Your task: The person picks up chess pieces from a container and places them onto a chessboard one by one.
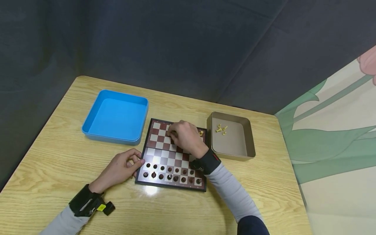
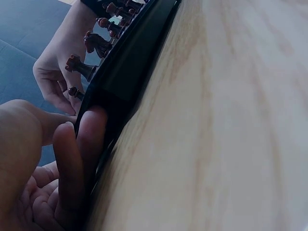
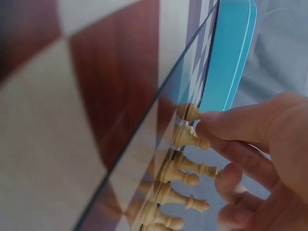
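Observation:
My right hand (image 1: 186,137) is over the far half of a brown-and-white chessboard (image 1: 157,152). Its thumb and index finger pinch a small pale chess piece (image 3: 193,113), whose top they cover; its base is at the board. Beside it, pale pawns (image 3: 187,137) and taller pieces stand along the far side, mostly behind the hand in the head view. My left hand (image 1: 121,168) grips the board's left edge, thumb on top and fingertips against the side. Dark chess pieces (image 1: 169,176) stand in two rows on the near side, a dark knight (image 2: 97,44) among them.
A grey-brown box (image 1: 230,143) with several pale pieces (image 1: 221,129) lying in it stands right of the board. At the back left is a blue tray (image 1: 114,119) with nothing in it. Behind the wooden table (image 1: 176,215) hangs a dark curtain (image 1: 176,49).

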{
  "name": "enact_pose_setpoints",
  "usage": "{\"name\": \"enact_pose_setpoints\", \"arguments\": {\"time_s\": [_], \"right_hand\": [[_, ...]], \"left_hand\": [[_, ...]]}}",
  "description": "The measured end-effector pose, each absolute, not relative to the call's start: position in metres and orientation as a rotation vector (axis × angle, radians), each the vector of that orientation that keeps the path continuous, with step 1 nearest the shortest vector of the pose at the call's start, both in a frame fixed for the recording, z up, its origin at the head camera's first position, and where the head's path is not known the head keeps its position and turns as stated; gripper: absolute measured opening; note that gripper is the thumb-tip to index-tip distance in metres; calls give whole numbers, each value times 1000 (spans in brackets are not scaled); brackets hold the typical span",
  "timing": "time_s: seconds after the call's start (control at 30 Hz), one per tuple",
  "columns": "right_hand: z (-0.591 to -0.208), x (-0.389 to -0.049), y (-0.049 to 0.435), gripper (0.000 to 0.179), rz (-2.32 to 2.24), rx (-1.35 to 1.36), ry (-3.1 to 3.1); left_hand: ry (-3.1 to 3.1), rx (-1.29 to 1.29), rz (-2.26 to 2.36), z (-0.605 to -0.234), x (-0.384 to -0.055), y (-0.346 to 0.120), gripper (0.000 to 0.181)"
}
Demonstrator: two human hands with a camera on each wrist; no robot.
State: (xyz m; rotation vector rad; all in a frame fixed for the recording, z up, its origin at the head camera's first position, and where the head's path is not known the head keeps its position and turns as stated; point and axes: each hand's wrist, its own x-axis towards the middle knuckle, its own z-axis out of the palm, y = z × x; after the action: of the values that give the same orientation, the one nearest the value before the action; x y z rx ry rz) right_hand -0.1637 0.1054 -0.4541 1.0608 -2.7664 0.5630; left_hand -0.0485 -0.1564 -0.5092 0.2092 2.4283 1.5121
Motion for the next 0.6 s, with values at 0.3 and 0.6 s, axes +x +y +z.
{"name": "enact_pose_setpoints", "arguments": {"time_s": [0.3, 0.6], "right_hand": [[-452, -163, 107, 12, 549, 1059, -2777], [-437, -160, 120, 13, 574, 1024, -2754]], "left_hand": [[2429, 212, 1512, -509, -48, -156, 25], [2439, 204, 1505, -511, -48, -156, 26]]}}
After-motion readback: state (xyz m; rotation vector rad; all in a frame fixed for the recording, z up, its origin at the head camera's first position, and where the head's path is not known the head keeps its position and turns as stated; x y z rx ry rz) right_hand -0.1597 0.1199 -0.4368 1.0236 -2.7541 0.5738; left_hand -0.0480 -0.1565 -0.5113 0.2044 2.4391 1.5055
